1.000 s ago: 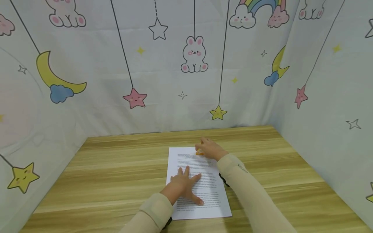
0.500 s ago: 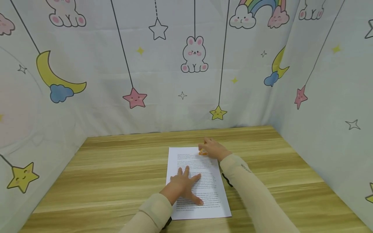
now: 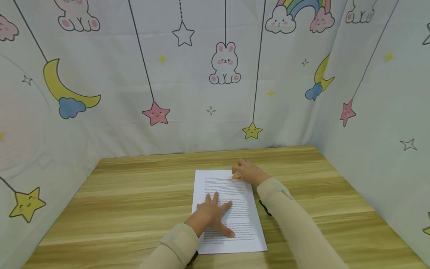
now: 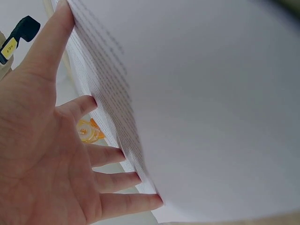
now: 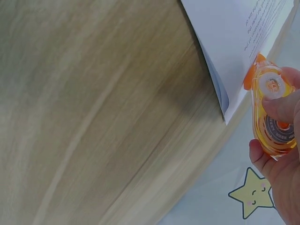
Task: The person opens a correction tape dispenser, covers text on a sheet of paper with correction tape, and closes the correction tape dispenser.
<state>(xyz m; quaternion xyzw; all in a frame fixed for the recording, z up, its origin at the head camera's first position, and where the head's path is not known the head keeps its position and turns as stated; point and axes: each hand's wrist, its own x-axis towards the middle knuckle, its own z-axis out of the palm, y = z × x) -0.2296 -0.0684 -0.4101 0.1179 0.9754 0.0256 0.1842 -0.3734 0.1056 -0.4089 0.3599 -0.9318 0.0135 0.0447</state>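
A white paper (image 3: 240, 215) with lines of small black print lies on the wooden table (image 3: 134, 209), just right of the middle in the lower half of the head view. The left hand (image 3: 211, 216) is open on the paper, with its fingers spread wide. In the left wrist view, its fingertips touch the page.

The right hand (image 3: 250, 173) is near the top right corner of the paper. It grips a small see-through orange tape tool (image 5: 276, 131), with the thumb on one flat side. The tool's orange tip is at the paper in the upper right of the right wrist view, but I can't tell if it presses down.

Both arms have cream sleeves (image 3: 299, 220). Behind the table hangs a white cloth (image 3: 188, 82) with bunnies, stars, moons and a rainbow across the top half of the head view.
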